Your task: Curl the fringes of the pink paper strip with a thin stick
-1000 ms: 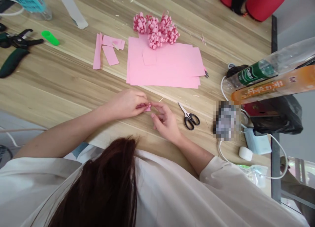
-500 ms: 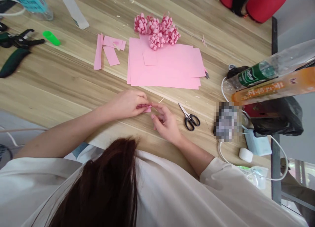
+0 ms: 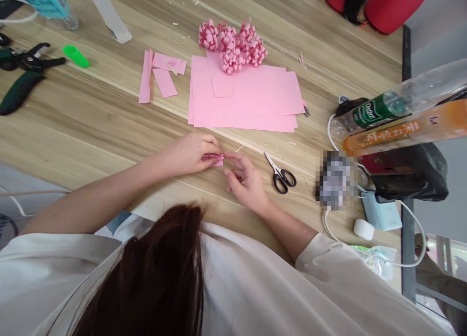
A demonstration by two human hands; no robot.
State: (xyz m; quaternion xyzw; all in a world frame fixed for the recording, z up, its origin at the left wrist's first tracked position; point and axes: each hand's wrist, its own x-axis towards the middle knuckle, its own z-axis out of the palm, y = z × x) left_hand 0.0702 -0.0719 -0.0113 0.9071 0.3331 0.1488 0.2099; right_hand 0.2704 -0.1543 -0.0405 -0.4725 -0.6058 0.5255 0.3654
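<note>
My left hand (image 3: 195, 153) is closed on a small folded piece of pink paper (image 3: 218, 162) close to the table's near edge. Part of that paper is covered by my fingers. My right hand (image 3: 249, 183) has its index finger stretched out to the paper's right end, at or very near it; the thumb stands apart and the other fingers curl. Just beyond this fingertip lies a thin pale stick (image 3: 239, 148). Scissors (image 3: 280, 174) with black handles rest to the right of my right hand, blades slightly parted.
Pink paper sheets (image 3: 248, 105) lie ahead, with curly pink paper flowers (image 3: 233, 46) on their far edge. Cut paper pieces (image 3: 165, 82), a green cap (image 3: 76, 56) and dark-handled pliers (image 3: 31, 63) are at left. Bottles (image 3: 386, 110), cables and a white case (image 3: 364, 229) line the right.
</note>
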